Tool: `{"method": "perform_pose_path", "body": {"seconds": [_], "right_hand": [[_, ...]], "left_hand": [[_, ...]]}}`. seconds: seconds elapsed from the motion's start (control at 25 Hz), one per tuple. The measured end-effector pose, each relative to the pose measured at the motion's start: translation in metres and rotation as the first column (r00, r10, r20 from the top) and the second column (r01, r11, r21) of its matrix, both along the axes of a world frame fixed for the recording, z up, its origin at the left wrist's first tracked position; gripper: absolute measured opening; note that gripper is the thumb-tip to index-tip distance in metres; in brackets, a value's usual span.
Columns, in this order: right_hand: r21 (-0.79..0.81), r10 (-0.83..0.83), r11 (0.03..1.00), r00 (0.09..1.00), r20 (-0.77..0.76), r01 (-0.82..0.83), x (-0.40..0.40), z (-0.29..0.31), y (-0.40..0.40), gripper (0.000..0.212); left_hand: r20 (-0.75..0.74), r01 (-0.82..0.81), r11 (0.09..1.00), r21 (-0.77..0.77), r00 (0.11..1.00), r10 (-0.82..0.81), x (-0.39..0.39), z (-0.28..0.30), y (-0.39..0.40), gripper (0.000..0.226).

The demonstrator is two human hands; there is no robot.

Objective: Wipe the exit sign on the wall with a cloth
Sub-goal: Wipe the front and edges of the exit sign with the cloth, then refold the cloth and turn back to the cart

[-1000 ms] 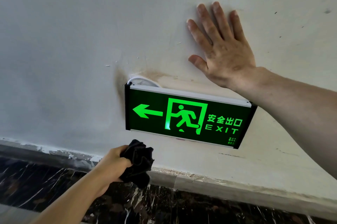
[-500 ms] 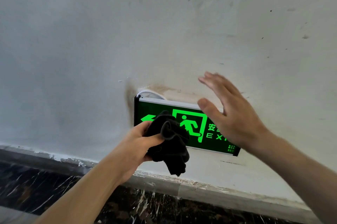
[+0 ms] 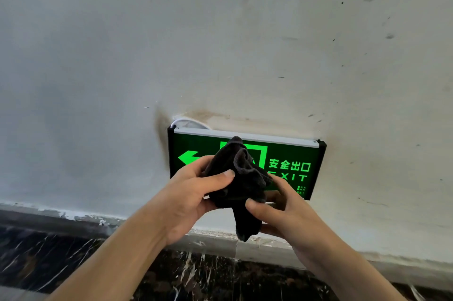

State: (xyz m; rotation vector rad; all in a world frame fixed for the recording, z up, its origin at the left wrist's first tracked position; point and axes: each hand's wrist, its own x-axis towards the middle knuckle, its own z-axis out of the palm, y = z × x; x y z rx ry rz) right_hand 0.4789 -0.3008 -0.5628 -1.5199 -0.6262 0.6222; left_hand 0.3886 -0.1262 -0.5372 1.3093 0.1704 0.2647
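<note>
A lit green exit sign (image 3: 289, 166) with a black frame and a silver top rail hangs low on the white wall. A crumpled black cloth (image 3: 241, 185) is held in front of its middle, hiding the running-man figure. My left hand (image 3: 193, 193) grips the cloth from the left, thumb on top. My right hand (image 3: 282, 212) holds the cloth's lower right side, its thumb pressed on the hanging end. I cannot tell whether the cloth touches the sign's face.
The white wall (image 3: 220, 55) is scuffed, with a brown stain above the sign and a white cable loop (image 3: 188, 122) at its top left. A grey ledge (image 3: 73, 215) and dark marbled skirting (image 3: 61, 259) run below.
My right hand left the wall above the sign and came down onto the cloth. My left hand raised the cloth from below the sign to in front of it.
</note>
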Motion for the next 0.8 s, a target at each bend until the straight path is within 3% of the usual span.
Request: {"method": "perform_pose_path", "body": {"seconds": [0.12, 0.28, 0.48, 0.68, 0.8], "right_hand": [[0.042, -0.123, 0.992, 0.992, -0.012, 0.123, 0.004, -0.001, 0.004, 0.020], [0.121, -0.165, 0.977, 0.982, -0.098, 0.176, 0.004, 0.015, 0.006, 0.007], [0.094, -0.195, 0.974, 0.971, -0.136, 0.208, 0.005, 0.085, -0.006, 0.016], [0.036, -0.091, 0.995, 0.996, -0.014, 0.091, -0.014, 0.219, -0.017, 0.067], [0.024, -0.138, 0.990, 0.990, 0.010, 0.138, -0.028, 0.317, -0.021, 0.074]], "left_hand": [[-0.002, 0.045, 0.999, 0.001, 0.999, -0.045, 0.000, 0.001, 0.000, 0.040], [-0.036, 0.106, 0.993, 0.043, 0.994, -0.104, 0.001, 0.018, -0.004, 0.047], [-0.032, -0.071, 0.997, 0.027, 0.997, 0.072, 0.004, 0.086, -0.016, 0.041], [-0.040, -0.130, 0.984, -0.125, 0.991, 0.126, -0.002, 0.207, -0.035, 0.037], [-0.011, -0.088, 0.983, -0.163, 0.996, 0.087, -0.009, 0.307, -0.049, 0.035]]}}
